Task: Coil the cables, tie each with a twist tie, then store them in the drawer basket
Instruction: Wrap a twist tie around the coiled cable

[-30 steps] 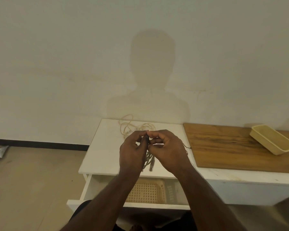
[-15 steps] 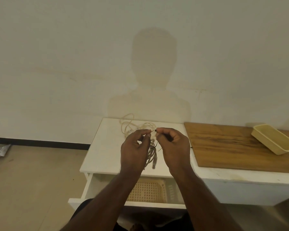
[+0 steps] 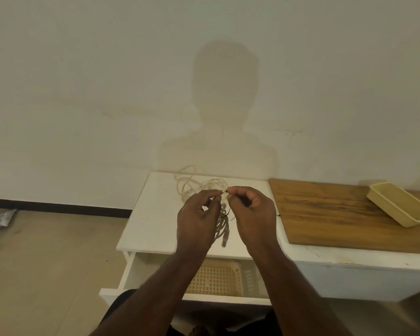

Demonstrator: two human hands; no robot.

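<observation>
The thin dark wire twist tie (image 3: 224,215) runs between the two hands, and that is what the next move seems to turn on: its upper end sits pinched at the fingertips where the left hand (image 3: 197,220) and the right hand (image 3: 251,214) nearly meet, while its lower part crosses the pale grey coiled cable bundle (image 3: 221,229) just below and between them, with a short free tail poking out to the right. The bundle hangs with its long axis roughly vertical, a plug end at the bottom over the white surface (image 3: 150,214), lying lower than the fingertips and closer to the left hand, whose curled fingers appear to hold the coil — though the palm hides the actual contact. The right hand has thumb and forefinger closed on the tie's end, the other fingers curled in, knuckles toward the camera. Both forearms come up from the bottom of the view and converge, wrists level. By my reading the tie is wrapped but not yet twisted tight, so the twist falls to the right hand. A second cream-coloured loose cable (image 3: 194,185) lies uncoiled farther back on the surface, and the beige plastic lattice drawer basket (image 3: 216,277) waits in the open drawer directly beneath the hands — well apart from the bundle.
</observation>
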